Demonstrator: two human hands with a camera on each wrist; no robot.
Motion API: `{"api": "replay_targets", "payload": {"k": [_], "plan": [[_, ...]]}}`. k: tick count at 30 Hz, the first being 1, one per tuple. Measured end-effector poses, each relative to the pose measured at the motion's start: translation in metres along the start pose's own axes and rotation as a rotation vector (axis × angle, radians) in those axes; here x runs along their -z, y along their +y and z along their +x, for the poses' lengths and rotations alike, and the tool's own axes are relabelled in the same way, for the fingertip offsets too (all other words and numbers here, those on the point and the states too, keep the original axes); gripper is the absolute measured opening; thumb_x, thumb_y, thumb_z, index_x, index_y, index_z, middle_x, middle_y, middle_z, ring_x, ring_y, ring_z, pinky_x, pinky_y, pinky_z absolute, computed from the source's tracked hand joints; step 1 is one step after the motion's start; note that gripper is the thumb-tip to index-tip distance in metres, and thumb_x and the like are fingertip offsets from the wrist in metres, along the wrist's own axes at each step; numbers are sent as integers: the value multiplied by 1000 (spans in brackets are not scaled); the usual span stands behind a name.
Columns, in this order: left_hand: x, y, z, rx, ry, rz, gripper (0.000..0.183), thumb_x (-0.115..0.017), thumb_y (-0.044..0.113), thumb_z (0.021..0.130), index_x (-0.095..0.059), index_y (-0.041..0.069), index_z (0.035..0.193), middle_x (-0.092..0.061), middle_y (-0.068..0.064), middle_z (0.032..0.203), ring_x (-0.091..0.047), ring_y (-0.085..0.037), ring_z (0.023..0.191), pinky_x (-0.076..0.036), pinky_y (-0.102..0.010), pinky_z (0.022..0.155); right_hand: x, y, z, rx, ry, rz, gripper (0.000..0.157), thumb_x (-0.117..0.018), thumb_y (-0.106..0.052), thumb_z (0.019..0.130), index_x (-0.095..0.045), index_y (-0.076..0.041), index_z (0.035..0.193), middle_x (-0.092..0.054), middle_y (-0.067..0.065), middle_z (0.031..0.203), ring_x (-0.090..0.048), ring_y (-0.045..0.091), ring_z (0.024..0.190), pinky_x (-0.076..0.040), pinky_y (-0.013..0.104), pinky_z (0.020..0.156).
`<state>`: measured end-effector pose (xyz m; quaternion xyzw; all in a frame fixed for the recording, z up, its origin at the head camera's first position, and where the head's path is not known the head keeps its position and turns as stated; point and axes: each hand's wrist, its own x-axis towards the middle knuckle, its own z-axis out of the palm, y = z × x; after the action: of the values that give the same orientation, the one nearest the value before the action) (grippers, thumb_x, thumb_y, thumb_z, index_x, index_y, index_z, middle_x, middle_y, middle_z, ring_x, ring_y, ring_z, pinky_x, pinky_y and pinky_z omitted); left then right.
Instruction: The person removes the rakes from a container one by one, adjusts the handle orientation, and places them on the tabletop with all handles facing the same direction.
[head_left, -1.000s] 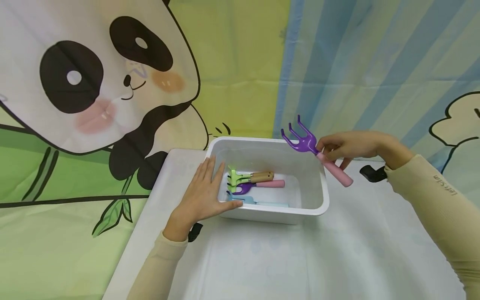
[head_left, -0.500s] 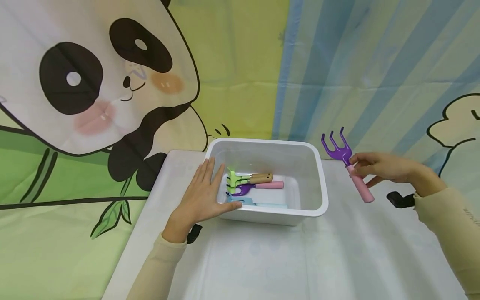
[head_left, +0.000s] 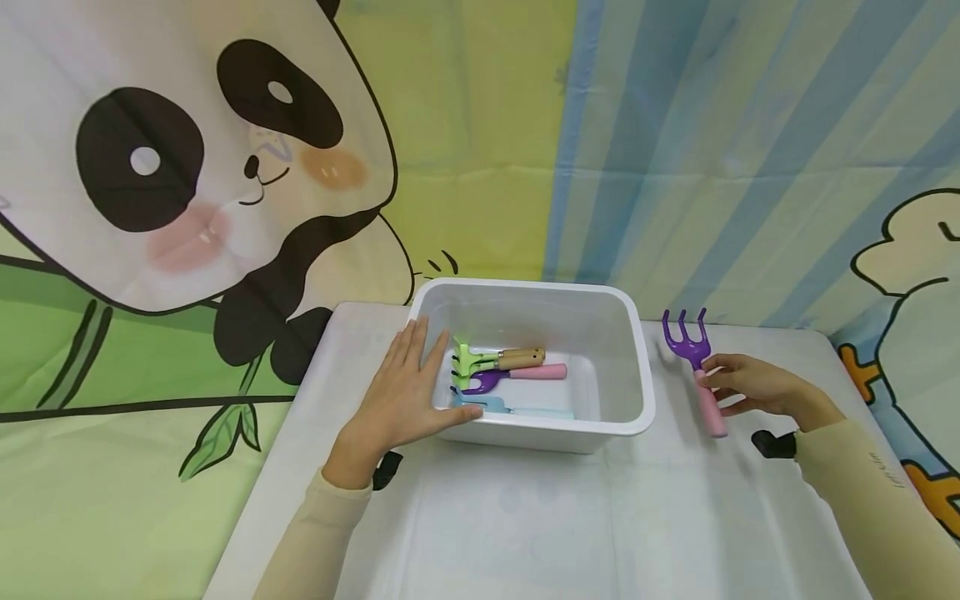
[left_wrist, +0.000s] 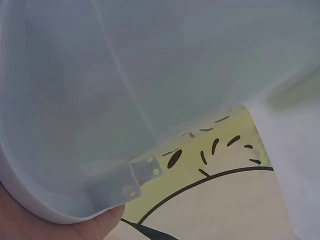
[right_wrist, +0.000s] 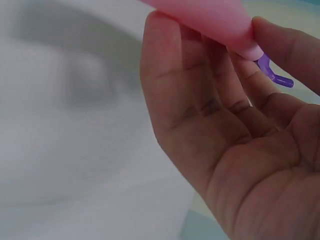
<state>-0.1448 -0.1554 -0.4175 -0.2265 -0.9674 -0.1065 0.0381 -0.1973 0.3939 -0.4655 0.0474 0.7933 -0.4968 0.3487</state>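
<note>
In the head view, my right hand (head_left: 757, 390) holds a purple hand rake by its pink handle (head_left: 709, 406), low over the table to the right of a white plastic tub (head_left: 643, 367). Its three tines point away from me. The right wrist view shows thumb and fingertips pinching the pink handle (right_wrist: 210, 17). My left hand (head_left: 397, 396) rests on the tub's left rim with straight fingers, thumb along the near edge. Inside the tub lie light green tools with wooden handles (head_left: 521, 358), a purple tool with a pink handle (head_left: 540, 372) and a light blue tool (head_left: 491, 403).
A white cloth covers the table (head_left: 517, 525). Behind it hangs a printed curtain (head_left: 480, 150) with a panda and stripes. Black wrist mounts (head_left: 772, 444) stick out beside both wrists. The tub's outer wall (left_wrist: 75, 100) fills much of the left wrist view.
My right hand has carried the purple hand rake from above the tub's right rim out to the right and down toward the table. The left hand has stayed on the tub.
</note>
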Motion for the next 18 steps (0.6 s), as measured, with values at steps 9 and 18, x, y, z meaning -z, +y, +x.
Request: {"api": "replay_targets", "payload": {"k": [9,18], "plan": [[1,-1,-2,12,-10,-8,124,-40,93,75,-20,5,159,-2,-22,165,3,-35,151,1,-45,122,-9,14,23,-54,24,44,44,-57,-22,103,-40,7,132,-55,14,107,-57,28,95,-57,45,83],[-1,-1,-1,2,11,-17,124,-41,93,75,-20,5,159,-2,-21,165,4,-34,151,3,-43,121,-11,17,35,-82,24,56,45,-58,-22,103,-40,8,131,-55,14,105,-57,28,93,-57,47,83]]}}
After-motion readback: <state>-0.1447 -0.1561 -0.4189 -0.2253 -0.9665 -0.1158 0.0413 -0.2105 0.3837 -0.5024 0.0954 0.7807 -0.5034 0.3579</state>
